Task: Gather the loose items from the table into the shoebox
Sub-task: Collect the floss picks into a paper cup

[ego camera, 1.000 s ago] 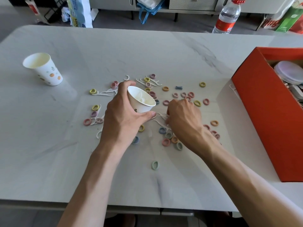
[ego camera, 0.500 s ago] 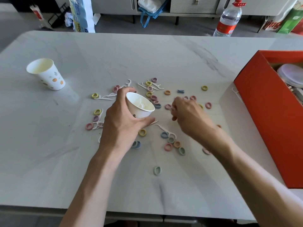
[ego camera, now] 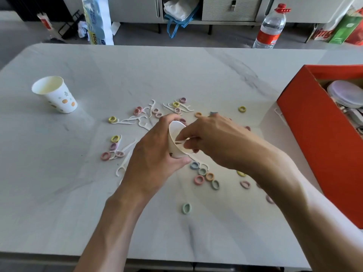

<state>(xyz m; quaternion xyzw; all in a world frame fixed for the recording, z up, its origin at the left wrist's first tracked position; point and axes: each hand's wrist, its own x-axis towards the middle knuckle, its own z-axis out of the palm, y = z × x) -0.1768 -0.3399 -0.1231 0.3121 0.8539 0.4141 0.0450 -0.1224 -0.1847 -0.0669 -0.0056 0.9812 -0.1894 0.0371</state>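
Note:
My left hand [ego camera: 155, 154] grips a small white paper cup [ego camera: 175, 140], tilted with its mouth toward the right. My right hand [ego camera: 214, 140] is at the cup's mouth and pinches a white floss pick [ego camera: 181, 141] at the rim. Several small coloured hair ties [ego camera: 199, 179] and white floss picks [ego camera: 127, 120] lie scattered on the pale table [ego camera: 176, 75] around both hands. The orange shoebox [ego camera: 314, 144] stands at the right edge, open, with plastic lids [ego camera: 345, 93] inside.
A second paper cup [ego camera: 57, 94] with dots stands upright at the table's left. A water bottle [ego camera: 270, 28] stands beyond the far edge. One more floss pick [ego camera: 278, 112] lies beside the shoebox's near-left corner. Bags and cabinets line the floor behind.
My right hand lifted from the table with a floss pick and moved left to the cup's mouth. My left hand tilted the cup toward it.

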